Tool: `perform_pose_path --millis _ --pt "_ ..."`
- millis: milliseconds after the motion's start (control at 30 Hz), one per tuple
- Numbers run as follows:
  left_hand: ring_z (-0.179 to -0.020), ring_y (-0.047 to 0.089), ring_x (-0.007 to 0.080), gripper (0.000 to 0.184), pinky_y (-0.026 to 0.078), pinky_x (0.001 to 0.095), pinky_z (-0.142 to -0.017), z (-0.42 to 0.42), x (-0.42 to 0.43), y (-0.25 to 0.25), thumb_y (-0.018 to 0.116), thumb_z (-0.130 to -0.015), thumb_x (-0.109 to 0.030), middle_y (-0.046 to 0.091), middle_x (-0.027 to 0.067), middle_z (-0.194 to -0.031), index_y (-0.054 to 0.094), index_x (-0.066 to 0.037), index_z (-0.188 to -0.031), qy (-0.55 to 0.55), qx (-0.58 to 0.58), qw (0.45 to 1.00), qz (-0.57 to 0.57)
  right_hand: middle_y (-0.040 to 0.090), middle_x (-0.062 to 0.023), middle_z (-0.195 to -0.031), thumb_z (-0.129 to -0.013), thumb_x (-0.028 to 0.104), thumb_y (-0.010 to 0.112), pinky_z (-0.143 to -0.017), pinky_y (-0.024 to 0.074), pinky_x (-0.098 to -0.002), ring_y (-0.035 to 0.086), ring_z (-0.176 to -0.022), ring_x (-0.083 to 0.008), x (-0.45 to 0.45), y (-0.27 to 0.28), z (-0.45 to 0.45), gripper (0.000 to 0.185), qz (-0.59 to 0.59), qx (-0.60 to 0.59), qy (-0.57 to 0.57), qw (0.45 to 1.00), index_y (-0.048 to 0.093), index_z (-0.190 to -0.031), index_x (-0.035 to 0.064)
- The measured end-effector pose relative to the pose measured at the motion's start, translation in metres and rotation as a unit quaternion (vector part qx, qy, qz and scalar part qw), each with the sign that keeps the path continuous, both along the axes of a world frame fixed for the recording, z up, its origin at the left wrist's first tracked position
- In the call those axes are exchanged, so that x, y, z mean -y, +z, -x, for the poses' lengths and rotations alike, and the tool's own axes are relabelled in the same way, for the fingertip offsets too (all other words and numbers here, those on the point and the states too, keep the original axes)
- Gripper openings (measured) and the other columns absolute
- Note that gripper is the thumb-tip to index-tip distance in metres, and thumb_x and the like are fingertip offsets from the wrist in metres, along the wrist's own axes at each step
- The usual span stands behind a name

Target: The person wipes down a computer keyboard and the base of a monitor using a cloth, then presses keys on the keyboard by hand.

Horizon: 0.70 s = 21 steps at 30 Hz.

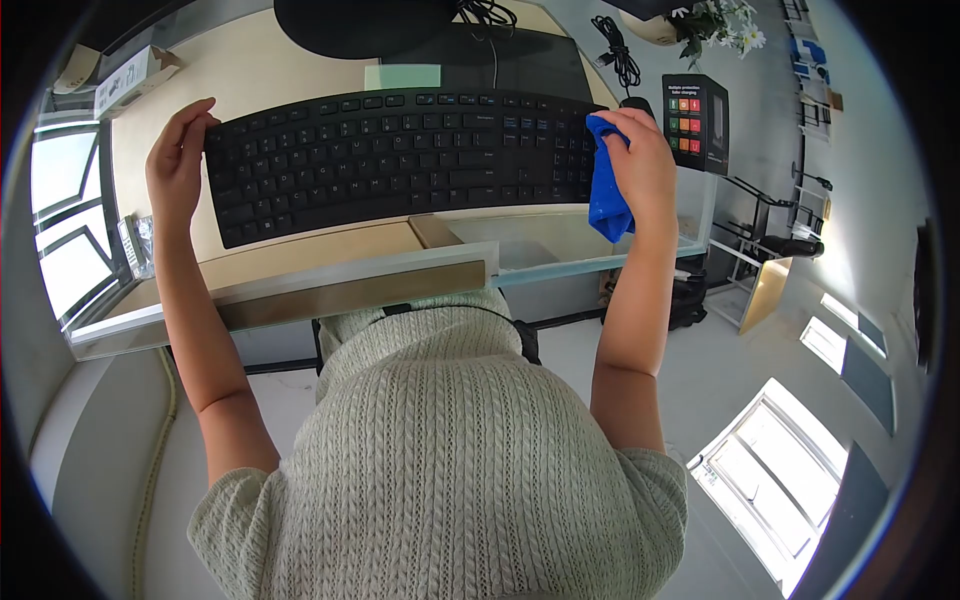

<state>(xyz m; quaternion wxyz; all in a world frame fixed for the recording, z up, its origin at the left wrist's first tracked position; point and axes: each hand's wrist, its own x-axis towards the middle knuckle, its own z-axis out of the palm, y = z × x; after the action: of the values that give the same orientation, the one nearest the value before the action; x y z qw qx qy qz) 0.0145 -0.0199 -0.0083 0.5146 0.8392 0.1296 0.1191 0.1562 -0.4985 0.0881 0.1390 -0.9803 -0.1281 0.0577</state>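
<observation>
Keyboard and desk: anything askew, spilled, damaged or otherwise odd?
Nothing stands out: no spill or damage shows. The keyboard looks bowed, but the desk curves too, so that is probably the wide lens.

We've got a long black keyboard [400, 155], keys up, over the tabletop [240, 62], blue cloth [606, 195] bunched against its right end.

Hands could pass at far left over the worktop [250, 72], between white box [137, 80] and black base [365, 25]; at far right, coiled cable [622, 62] and printed box [695, 122] obstruct.
</observation>
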Motion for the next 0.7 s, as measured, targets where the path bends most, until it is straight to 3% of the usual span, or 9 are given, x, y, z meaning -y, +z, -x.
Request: perform_pose_path --millis 67,133,433,600,700 --pt "-0.087 0.062 0.0098 0.022 0.051 0.0229 -0.081 0.0 -0.001 -0.001 0.053 -0.102 -0.004 0.067 0.0046 -0.092 0.068 -0.002 -0.117 -0.003 0.005 1.0 0.0 0.066 -0.0048 -0.11 -0.086 0.006 0.061 -0.083 0.0513 -0.0363 0.063 -0.1 -0.027 0.005 -0.004 0.003 0.024 -0.021 -0.004 -0.027 0.999 0.073 -0.105 0.0136" --pt "-0.087 0.062 0.0096 0.022 0.051 0.0228 -0.08 0.0 -0.002 -0.002 0.053 -0.102 -0.004 0.067 0.0045 -0.092 0.068 -0.002 -0.117 -0.005 0.008 1.0 -0.001 0.066 -0.0055 -0.11 -0.086 0.006 0.062 -0.083 0.0514 -0.0368 0.064 -0.1 -0.0279 0.005 -0.01 0.008 0.026 -0.011 0.064 0.002 0.998 0.073 -0.108 0.0136" --pt "-0.087 0.062 0.009 0.021 0.05 0.023 -0.08 0.0 0.0 -0.001 0.053 -0.102 -0.005 0.067 0.0041 -0.091 0.068 -0.002 -0.117 -0.003 0.007 1.0 -0.004 0.066 -0.0063 -0.112 -0.088 0.012 0.064 -0.086 0.0508 -0.0358 0.064 -0.1 -0.0283 -0.035 -0.002 0.017 0.024 -0.019 0.049 0.028 0.998 0.072 -0.11 0.011" --pt "-0.087 0.062 0.0092 0.021 0.05 0.0232 -0.08 0.0 0.001 0.002 0.054 -0.102 -0.006 0.067 0.004 -0.091 0.068 -0.002 -0.117 0.006 -0.007 1.0 -0.023 0.065 -0.0043 -0.101 -0.08 0.005 0.07 -0.077 0.0525 -0.0376 0.064 -0.092 -0.0261 -0.045 -0.009 0.037 0.027 0.039 0.083 0.088 0.992 0.072 -0.106 0.0092" --pt "-0.087 0.062 0.0093 0.021 0.051 0.0233 -0.08 0.0 0.001 0.002 0.054 -0.102 -0.006 0.067 0.0042 -0.091 0.068 -0.002 -0.117 0.001 0.005 1.0 -0.019 0.064 -0.004 -0.102 -0.08 0.006 0.071 -0.078 0.0525 -0.0376 0.064 -0.093 -0.0265 -0.041 -0.005 0.051 0.027 0.052 0.062 0.075 0.994 0.072 -0.107 0.0094"
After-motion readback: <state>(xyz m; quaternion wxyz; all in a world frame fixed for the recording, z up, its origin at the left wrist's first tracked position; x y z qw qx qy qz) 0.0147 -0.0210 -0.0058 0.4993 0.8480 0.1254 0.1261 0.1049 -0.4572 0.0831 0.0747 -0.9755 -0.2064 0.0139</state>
